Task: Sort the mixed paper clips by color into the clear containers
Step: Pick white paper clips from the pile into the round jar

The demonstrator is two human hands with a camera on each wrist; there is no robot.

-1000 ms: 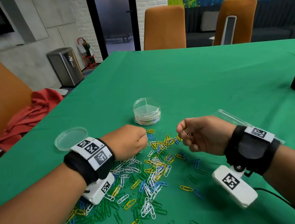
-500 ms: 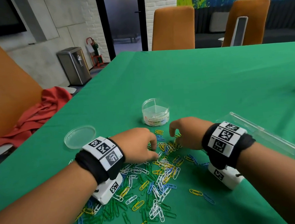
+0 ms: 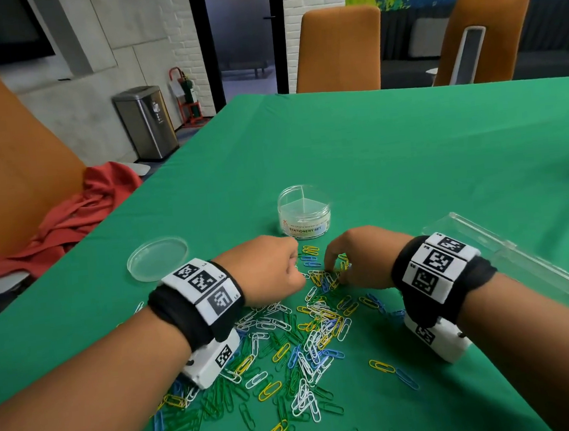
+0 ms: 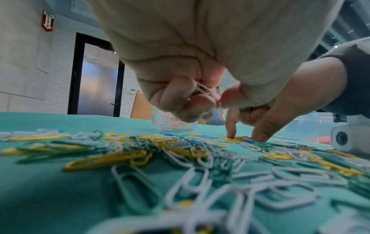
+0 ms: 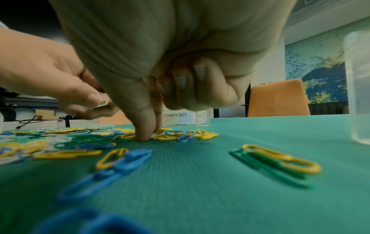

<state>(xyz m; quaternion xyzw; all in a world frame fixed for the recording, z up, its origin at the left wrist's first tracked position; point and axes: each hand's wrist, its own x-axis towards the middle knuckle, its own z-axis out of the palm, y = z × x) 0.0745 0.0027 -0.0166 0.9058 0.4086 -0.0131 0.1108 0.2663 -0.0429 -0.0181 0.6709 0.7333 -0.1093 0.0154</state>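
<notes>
Paper clips (image 3: 307,337): your left hand (image 3: 263,268) pinches white clips (image 4: 202,89); right hand (image 3: 359,260) pinches at the pile. Lift one colour only, then drop into the jar (image 3: 305,213).

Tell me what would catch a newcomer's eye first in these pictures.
First, the scatter of paper clips, yellow, green, blue and white, spread over the green table between both wrists. Next, the two hands at its far edge: the left hand grips white clips, while the right hand pinches down into the pile. Just beyond them stands the round clear container, its compartments seemingly empty.
</notes>
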